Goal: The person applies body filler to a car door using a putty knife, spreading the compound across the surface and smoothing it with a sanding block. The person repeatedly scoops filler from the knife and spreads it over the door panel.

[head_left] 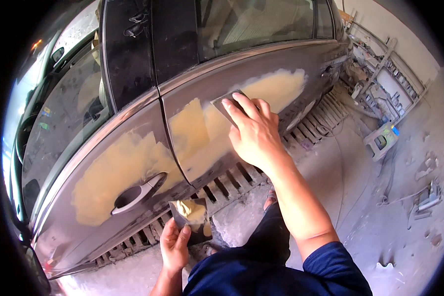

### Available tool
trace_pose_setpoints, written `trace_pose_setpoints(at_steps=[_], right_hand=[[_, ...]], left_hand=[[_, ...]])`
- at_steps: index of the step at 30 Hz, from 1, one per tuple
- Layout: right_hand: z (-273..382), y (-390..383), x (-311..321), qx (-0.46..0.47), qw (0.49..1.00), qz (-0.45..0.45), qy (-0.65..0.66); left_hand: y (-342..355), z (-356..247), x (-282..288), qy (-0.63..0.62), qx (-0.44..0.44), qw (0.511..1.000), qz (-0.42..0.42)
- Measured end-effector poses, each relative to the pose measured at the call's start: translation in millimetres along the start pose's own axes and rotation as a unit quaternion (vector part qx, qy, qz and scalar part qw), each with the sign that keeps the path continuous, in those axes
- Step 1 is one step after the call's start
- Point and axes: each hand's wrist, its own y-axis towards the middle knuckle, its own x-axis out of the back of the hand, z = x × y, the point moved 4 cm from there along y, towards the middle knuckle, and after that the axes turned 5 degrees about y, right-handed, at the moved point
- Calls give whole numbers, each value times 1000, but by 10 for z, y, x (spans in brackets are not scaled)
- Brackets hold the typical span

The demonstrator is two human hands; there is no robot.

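My right hand is closed on a dark, flat putty spreader, its blade laid against the car's rear door. Pale yellow filler coats a long patch of that door, on both sides of the spreader. Lower down, my left hand pinches the edge of a dark filler plate between thumb and fingers. A lump of yellow putty sits on this plate. The front door carries another broad filler patch around its silver handle.
A slotted floor grate runs beneath the car. On the right stands a rack cluttered with tools, a grey-green box at its foot. A thin cable and metal parts lie on the dusty floor.
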Motion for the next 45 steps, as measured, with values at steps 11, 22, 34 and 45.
trace_pose_setpoints(at_steps=[11,22,34,45], right_hand=[[287,104,-95,22,999,18,-31],[359,168,-87,18,998,38,-42],[254,223,-81,19,999,18,-30],[210,-323,-449,41,999,0,-5]], left_hand=[[-41,107,56,-57,45,997,-37],[49,94,-17,-73,47,996,-31],[56,182,38,-71,53,996,-27],[100,144,22,-79,57,995,-38]])
